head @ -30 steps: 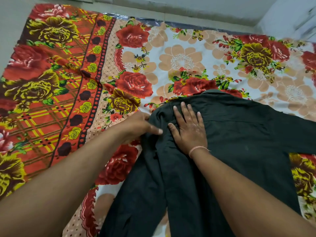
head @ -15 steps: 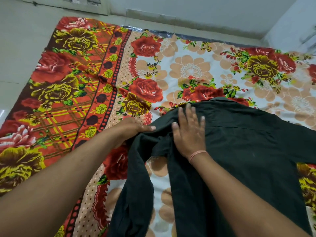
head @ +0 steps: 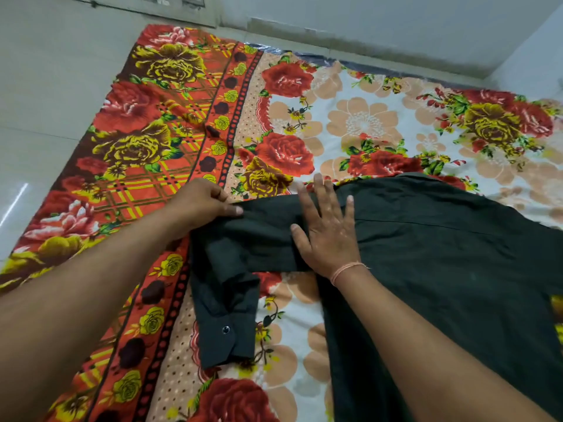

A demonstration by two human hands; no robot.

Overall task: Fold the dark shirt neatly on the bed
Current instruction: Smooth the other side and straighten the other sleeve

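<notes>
The dark shirt (head: 441, 257) lies spread on the flowered bed sheet (head: 362, 123), its body filling the right half of the view. One sleeve (head: 225, 300) stretches out to the left, then bends down toward me, its buttoned cuff lowest. My left hand (head: 204, 205) pinches the sleeve's upper edge at the bend. My right hand (head: 327, 233) lies flat with spread fingers on the shoulder where sleeve meets body, pressing it down.
The sheet's red and orange border (head: 146, 141) covers the left side of the bed. Pale tiled floor (head: 42, 95) lies beyond it on the left, and a grey wall (head: 380, 22) runs along the far edge.
My left hand has pulled the sleeve out to the left, away from the shirt's body, so it now lies sideways with the cuff hanging toward me. My right hand stayed pressing the shoulder.
</notes>
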